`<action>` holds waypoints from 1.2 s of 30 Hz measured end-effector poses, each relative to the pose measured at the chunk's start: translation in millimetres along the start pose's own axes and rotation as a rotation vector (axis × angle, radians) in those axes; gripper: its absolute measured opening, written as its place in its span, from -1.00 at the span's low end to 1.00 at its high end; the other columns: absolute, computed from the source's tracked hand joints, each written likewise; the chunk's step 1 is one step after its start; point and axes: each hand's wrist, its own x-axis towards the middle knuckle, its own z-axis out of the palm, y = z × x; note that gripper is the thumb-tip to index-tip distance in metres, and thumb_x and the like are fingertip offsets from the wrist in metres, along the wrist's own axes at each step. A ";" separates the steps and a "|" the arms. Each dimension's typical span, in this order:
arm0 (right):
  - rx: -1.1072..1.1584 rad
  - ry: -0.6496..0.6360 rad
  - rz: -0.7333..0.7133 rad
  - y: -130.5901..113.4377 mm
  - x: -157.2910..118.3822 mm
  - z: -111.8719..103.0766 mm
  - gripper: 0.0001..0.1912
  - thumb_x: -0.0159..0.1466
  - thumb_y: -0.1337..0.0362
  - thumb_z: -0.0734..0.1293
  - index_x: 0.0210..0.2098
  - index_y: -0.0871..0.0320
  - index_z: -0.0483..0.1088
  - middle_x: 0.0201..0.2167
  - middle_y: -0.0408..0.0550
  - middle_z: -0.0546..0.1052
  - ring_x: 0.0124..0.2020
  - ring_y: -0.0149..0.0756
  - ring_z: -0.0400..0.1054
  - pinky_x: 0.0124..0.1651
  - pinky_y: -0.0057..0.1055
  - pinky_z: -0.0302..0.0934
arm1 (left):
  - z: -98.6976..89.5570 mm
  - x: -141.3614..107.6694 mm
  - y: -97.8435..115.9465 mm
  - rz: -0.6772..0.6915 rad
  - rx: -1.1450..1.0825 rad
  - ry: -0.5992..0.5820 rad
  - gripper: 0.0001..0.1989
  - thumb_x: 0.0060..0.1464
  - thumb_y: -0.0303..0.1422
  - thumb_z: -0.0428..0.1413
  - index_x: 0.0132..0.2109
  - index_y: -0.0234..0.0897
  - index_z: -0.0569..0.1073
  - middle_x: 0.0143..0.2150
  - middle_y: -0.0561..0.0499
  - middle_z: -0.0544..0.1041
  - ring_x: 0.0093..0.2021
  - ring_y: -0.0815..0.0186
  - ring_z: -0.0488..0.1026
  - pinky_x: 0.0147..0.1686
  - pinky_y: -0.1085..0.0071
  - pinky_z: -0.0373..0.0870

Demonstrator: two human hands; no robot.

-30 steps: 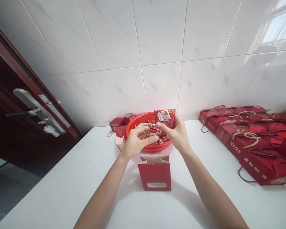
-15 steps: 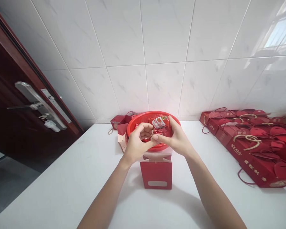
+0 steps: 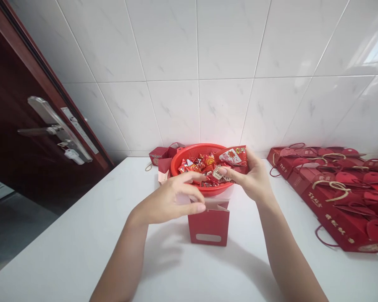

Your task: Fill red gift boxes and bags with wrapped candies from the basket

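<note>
My right hand (image 3: 250, 176) is closed on a red candy packet (image 3: 231, 157) with a white printed patch, and a smaller wrapped candy (image 3: 219, 172) shows under the thumb. Both are held over the right side of a red plastic basket (image 3: 176, 159), where several wrapped candies (image 3: 201, 162) lie. To the left, my left hand (image 3: 173, 197) holds nothing, its fingers apart and slightly curled. Its thumb is at the top left edge of an upright red paper box (image 3: 208, 226) with an open top, in front of the basket.
Rows of red gift boxes (image 3: 321, 197) with rope handles cover the table's right side. Another small red box (image 3: 159, 155) stands behind the basket's left side. A tiled wall (image 3: 227, 109) borders the white table (image 3: 107, 235); a dark door (image 3: 22, 105) is at left.
My hands have moved apart: the left came away leftward and down with its fingers opening. The right shifted right with the candy packet, uncovering candies in the basket.
</note>
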 end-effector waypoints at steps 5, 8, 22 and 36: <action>-0.032 -0.084 -0.033 1.8 -0.6 -7.3 -0.56 0.07 0.05 0.58 -0.17 0.12 0.46 -0.22 -0.05 0.61 -0.19 -0.17 0.53 -0.18 -0.32 0.46 | 4.0 6.8 -3.5 -0.087 0.113 -0.128 -0.70 0.30 -0.24 0.02 -0.19 -0.14 0.65 -0.04 -0.01 0.59 -0.08 0.18 0.53 -0.09 0.32 0.39; -0.067 -0.170 -0.028 4.3 -1.5 -9.5 -0.54 0.08 0.06 0.57 -0.14 0.12 0.44 -0.22 -0.04 0.61 -0.20 -0.15 0.52 -0.18 -0.30 0.46 | 11.8 19.2 -13.3 -0.160 0.037 -0.059 -0.76 0.24 -0.27 0.08 -0.16 -0.18 0.64 -0.15 0.00 0.62 -0.17 0.21 0.54 -0.17 0.36 0.39; -0.428 -0.579 -0.015 -4.2 -5.1 6.6 -0.66 0.17 0.13 0.50 -0.13 0.09 0.42 -0.35 -0.14 0.53 -0.32 -0.25 0.39 -0.28 -0.39 0.26 | 8.9 18.4 -9.9 -0.172 -0.159 -0.152 -0.60 -0.11 -0.24 0.34 -0.07 -0.19 0.55 -0.09 0.04 0.63 -0.04 0.10 0.54 -0.01 0.26 0.43; -0.076 -0.470 0.006 -10.2 -10.0 -7.2 -0.81 0.36 0.15 0.28 -0.10 0.08 0.29 -0.20 -0.09 0.44 -0.21 -0.28 0.34 -0.16 -0.34 0.31 | 11.6 19.5 -15.3 -0.072 -0.017 -0.179 -0.43 -0.13 -0.09 0.36 0.07 -0.12 0.57 0.03 -0.03 0.58 0.07 0.02 0.48 0.06 0.22 0.37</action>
